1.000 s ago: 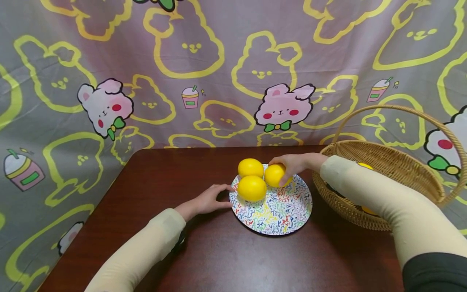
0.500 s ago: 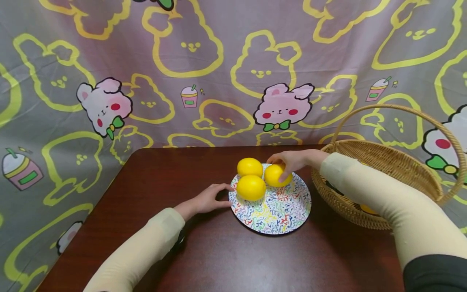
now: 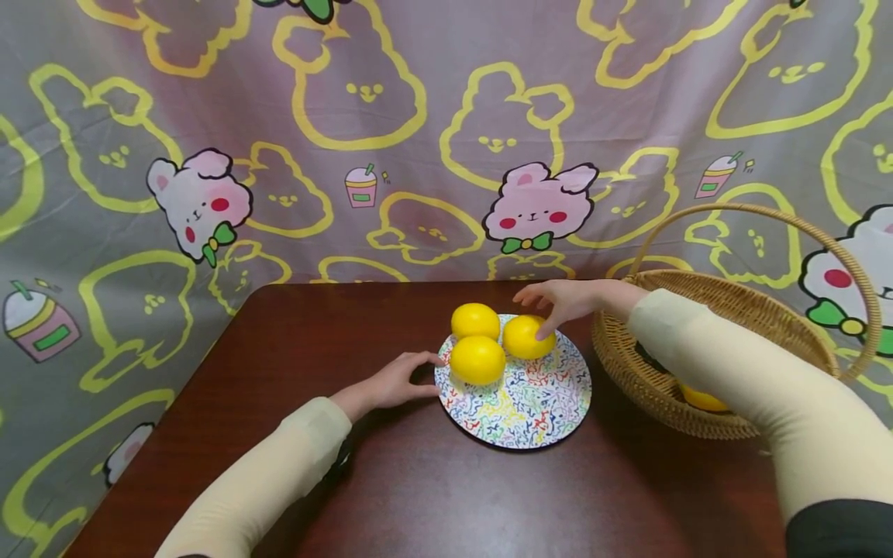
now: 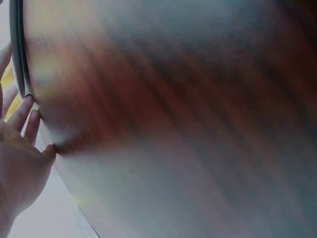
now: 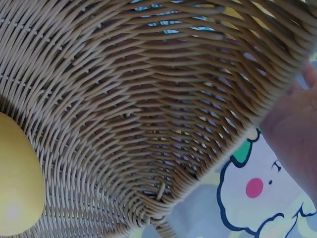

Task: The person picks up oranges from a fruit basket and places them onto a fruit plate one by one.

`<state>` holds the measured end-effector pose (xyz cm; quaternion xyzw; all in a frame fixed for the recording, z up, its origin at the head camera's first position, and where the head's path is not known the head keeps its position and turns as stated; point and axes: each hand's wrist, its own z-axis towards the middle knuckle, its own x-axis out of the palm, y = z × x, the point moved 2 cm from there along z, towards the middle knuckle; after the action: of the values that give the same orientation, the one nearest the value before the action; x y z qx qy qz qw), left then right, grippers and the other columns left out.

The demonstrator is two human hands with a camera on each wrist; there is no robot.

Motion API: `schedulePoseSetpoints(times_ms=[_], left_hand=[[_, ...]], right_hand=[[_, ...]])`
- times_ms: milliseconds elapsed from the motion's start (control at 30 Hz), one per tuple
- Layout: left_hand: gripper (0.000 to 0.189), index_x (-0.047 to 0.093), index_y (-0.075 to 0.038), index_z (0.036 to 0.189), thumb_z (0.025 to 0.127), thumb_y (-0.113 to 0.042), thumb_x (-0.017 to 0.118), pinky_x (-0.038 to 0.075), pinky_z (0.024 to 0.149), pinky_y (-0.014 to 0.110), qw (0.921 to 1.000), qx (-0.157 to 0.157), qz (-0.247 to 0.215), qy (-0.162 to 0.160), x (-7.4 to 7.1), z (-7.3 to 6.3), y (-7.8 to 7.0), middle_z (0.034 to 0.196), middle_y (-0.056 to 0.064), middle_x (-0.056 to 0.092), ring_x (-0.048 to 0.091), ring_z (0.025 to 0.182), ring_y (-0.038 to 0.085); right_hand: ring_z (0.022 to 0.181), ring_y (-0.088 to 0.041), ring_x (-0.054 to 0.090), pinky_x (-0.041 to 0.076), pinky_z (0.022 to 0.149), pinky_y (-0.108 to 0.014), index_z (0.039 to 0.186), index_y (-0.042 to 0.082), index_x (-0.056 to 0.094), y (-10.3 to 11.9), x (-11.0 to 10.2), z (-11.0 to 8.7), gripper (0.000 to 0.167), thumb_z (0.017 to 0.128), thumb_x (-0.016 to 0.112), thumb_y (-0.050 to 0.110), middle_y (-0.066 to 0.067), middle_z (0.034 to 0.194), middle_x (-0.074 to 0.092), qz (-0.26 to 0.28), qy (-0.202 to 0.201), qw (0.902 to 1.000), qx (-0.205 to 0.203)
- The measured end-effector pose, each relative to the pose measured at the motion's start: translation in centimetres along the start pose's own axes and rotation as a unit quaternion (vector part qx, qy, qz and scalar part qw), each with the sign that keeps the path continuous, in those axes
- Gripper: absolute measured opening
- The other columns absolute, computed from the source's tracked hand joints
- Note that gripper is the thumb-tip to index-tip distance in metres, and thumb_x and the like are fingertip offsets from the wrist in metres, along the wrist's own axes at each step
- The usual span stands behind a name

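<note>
On a round plate point(image 3: 530, 411) with a multicoloured squiggle pattern sit three yellow lemons. One lemon point(image 3: 475, 322) is at the back left, another lemon point(image 3: 477, 360) in front of it, and a third lemon point(image 3: 523, 338) to their right. My right hand point(image 3: 568, 301) is over the third lemon, its fingers lifted off and stretched out, the thumb still in front of the fruit. My left hand point(image 3: 394, 381) touches the plate's left edge with spread fingertips; the left wrist view shows those fingers point(image 4: 30, 121) down at the table surface by the rim.
A wicker basket point(image 3: 628, 391) with a tall handle stands right of the plate, under my right forearm. It holds at least one yellow lemon point(image 5: 17, 178), partly hidden by the sleeve in the head view. A patterned cloth point(image 3: 418, 101) hangs behind the dark wooden table point(image 3: 418, 496).
My right hand's fingers have come off the third lemon and opened, and the hand has risen slightly to the right. The lemon stays on the plate. The left hand keeps its place.
</note>
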<state>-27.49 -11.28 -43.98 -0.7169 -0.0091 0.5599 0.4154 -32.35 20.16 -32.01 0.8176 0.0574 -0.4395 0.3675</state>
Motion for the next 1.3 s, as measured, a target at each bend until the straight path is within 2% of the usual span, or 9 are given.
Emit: schedulePoseSetpoints(times_ms=[167, 400, 633, 833, 1033, 1300], left_hand=[[0.045, 0.058, -0.019, 0.127, 0.088, -0.035, 0.073, 0.033, 0.106, 0.047, 1.0, -0.004, -0.004, 0.003, -0.1, -0.1, -0.1, 0.128, 0.0, 0.057, 0.045, 0.123, 0.026], [0.044, 0.058, -0.019, 0.126, 0.088, -0.035, 0.073, 0.033, 0.105, 0.048, 1.0, -0.006, -0.006, 0.003, -0.1, -0.2, -0.4, 0.128, 0.0, 0.057, 0.045, 0.123, 0.027], [0.044, 0.058, -0.02, 0.127, 0.088, -0.035, 0.073, 0.032, 0.106, 0.047, 0.9999, -0.011, -0.007, 0.006, -0.1, -0.1, -0.2, 0.129, 0.0, 0.056, 0.044, 0.125, 0.027], [0.045, 0.058, -0.022, 0.128, 0.088, -0.035, 0.073, 0.032, 0.107, 0.045, 0.9998, -0.017, -0.004, 0.006, 0.0, -0.1, -0.1, 0.129, -0.002, 0.056, 0.044, 0.124, 0.024], [0.046, 0.057, -0.021, 0.129, 0.088, -0.036, 0.072, 0.032, 0.107, 0.046, 0.9997, -0.018, -0.005, 0.014, 0.1, -0.1, -0.2, 0.13, -0.002, 0.056, 0.044, 0.124, 0.024], [0.046, 0.058, -0.018, 0.128, 0.088, -0.035, 0.073, 0.032, 0.106, 0.047, 1.0, -0.004, 0.0, 0.002, 0.0, -0.2, -0.3, 0.129, 0.0, 0.057, 0.044, 0.125, 0.027]], right_hand=[[0.132, -0.048, 0.035, 0.038, 0.102, -0.053, 0.144, -0.002, 0.037, 0.7, -0.4, -1.2, 0.074, 0.085, 0.076, 0.017, -0.026, 0.144, 0.04, 0.001, -0.013, 0.9999, -0.001], [0.13, -0.048, 0.037, 0.04, 0.1, -0.052, 0.142, -0.004, 0.039, 0.9, -0.5, -3.2, 0.073, 0.085, 0.077, 0.02, -0.025, 0.142, 0.042, -0.002, -0.032, 0.9991, -0.028], [0.129, -0.043, 0.04, 0.041, 0.099, -0.051, 0.141, -0.001, 0.041, 0.7, -0.4, -5.0, 0.072, 0.084, 0.078, 0.024, -0.022, 0.141, 0.044, -0.003, -0.075, 0.9964, -0.04], [0.127, -0.044, 0.041, 0.04, 0.098, -0.056, 0.14, -0.001, 0.043, 0.9, -0.4, -6.8, 0.071, 0.083, 0.079, 0.024, -0.023, 0.142, 0.043, 0.002, -0.104, 0.9934, -0.048], [0.125, -0.044, 0.044, 0.045, 0.093, -0.052, 0.139, -0.001, 0.044, 1.3, -0.4, -8.9, 0.072, 0.081, 0.08, 0.023, -0.022, 0.14, 0.045, -0.002, -0.135, 0.9899, -0.042], [0.124, -0.039, 0.047, 0.041, 0.095, -0.057, 0.139, 0.003, 0.046, 1.7, -0.9, -11.0, 0.071, 0.081, 0.081, 0.025, -0.018, 0.139, 0.049, -0.025, -0.175, 0.9836, -0.034]])
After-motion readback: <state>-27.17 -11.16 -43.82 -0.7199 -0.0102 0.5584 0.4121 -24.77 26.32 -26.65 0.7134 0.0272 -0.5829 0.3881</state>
